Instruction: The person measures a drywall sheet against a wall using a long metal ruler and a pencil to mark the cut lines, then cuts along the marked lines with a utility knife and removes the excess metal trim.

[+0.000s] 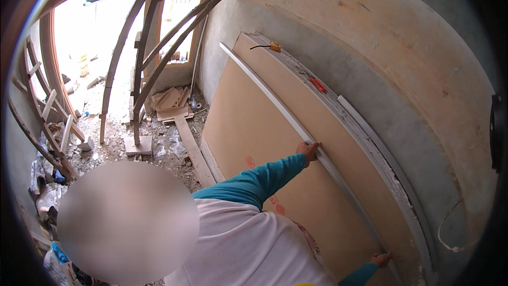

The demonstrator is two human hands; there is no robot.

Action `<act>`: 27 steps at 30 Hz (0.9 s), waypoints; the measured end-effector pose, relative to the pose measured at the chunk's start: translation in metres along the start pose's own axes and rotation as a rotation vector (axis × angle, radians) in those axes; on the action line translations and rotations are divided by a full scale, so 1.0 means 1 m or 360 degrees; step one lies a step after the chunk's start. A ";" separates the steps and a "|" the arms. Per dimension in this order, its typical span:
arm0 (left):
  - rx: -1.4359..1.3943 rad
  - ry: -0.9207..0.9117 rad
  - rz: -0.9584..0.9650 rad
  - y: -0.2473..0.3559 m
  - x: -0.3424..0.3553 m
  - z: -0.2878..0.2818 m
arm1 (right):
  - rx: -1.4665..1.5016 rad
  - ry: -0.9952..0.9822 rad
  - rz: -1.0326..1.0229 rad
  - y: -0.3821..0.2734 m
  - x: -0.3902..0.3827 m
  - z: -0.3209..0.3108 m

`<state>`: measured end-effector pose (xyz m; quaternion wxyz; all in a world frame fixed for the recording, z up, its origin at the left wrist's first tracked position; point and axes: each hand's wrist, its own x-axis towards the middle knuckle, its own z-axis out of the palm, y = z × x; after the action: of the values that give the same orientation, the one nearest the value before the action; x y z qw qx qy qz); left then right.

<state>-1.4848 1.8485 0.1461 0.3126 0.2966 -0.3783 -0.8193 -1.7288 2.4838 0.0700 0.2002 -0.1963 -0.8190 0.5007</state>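
Note:
Neither my left hand nor my right hand shows. Below me a co-worker in a white shirt with teal sleeves [248, 182] leans over large tan boards [233, 116] stacked against the grey wall. The co-worker's upper hand [309, 152] and lower hand [380, 259] grip a long pale straight strip [275, 106] that lies along the board face. On the stack's top edge rest a small yellow tool [274, 46] with a dark end or cord and a red tool [317, 85].
A large beige beam [370, 16] arches overhead. Wooden props [111, 95] stand before a bright doorway [84, 32]. A block [138, 146], scrap cardboard [169, 103], a plank [193, 153] and rubble lie on the floor. Bags and debris [50, 196] line the left wall.

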 end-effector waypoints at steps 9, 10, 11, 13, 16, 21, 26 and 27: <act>-0.0021 0.0005 0.0007 -0.009 0.018 0.004 | 0.0499 0.0188 0.0097 -0.036 -0.048 -0.011; -0.0014 -0.0006 -0.0035 -0.012 0.024 0.003 | 0.0212 0.0178 -0.0058 -0.030 -0.041 -0.009; -0.0010 -0.0045 -0.0049 -0.016 0.032 0.003 | 0.0187 0.0173 -0.0116 -0.026 -0.035 -0.006; 0.1098 -0.0291 0.0589 -0.029 0.046 -0.009 | 0.0008 0.0121 -0.0328 -0.018 -0.029 -0.001; 0.1676 -0.0372 0.1034 -0.043 0.070 -0.022 | 0.0348 -0.0040 -0.0482 -0.022 -0.039 0.005; -0.0146 -0.0790 -0.0105 -0.020 0.092 -0.030 | 0.1331 0.0061 -0.0200 -0.067 -0.071 0.017; -0.0008 -0.0789 0.0056 0.004 0.073 -0.034 | 0.0868 0.0457 0.0061 -0.093 -0.081 0.027; 0.0035 -0.0877 0.0010 0.009 0.073 -0.035 | 0.0896 0.0493 0.0107 -0.096 -0.080 0.030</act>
<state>-1.5029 1.7752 0.1163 0.1971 0.0648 -0.4589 -0.8639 -1.6886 2.3790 0.1329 0.3521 -0.2340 -0.6012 0.6781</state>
